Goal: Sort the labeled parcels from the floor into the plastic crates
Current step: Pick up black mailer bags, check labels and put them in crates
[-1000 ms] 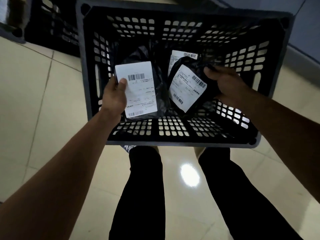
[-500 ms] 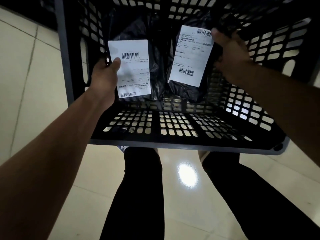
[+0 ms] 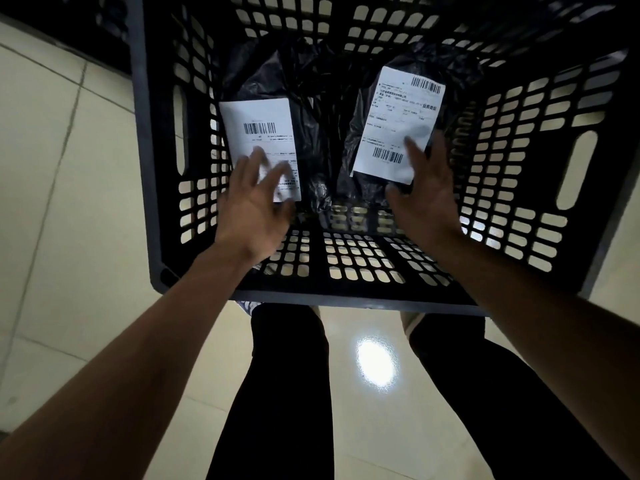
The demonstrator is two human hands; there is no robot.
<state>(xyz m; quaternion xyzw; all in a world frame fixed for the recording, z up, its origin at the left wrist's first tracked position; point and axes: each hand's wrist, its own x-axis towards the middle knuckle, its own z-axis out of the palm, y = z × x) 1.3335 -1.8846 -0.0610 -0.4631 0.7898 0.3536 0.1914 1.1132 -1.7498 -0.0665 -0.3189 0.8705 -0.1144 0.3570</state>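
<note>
A black slotted plastic crate [image 3: 346, 299] stands on the floor in front of me. Two black plastic parcels lie side by side on its bottom, each with a white barcode label facing up: the left parcel [image 3: 258, 133] and the right parcel [image 3: 401, 116]. My left hand [image 3: 252, 209] hovers over the lower end of the left label with its fingers spread, holding nothing. My right hand [image 3: 422, 199] hangs just below the right label, fingers apart and empty. Both hands are blurred by motion.
Pale glossy floor tiles [image 3: 69, 202] surround the crate, with a bright light reflection [image 3: 375, 362] between my black-trousered legs [image 3: 287, 393]. Another dark crate [image 3: 86, 26] sits at the far left behind.
Both hands have let go of the parcels, which now lie on the crate's bottom. The hands have opened and pulled back toward me.
</note>
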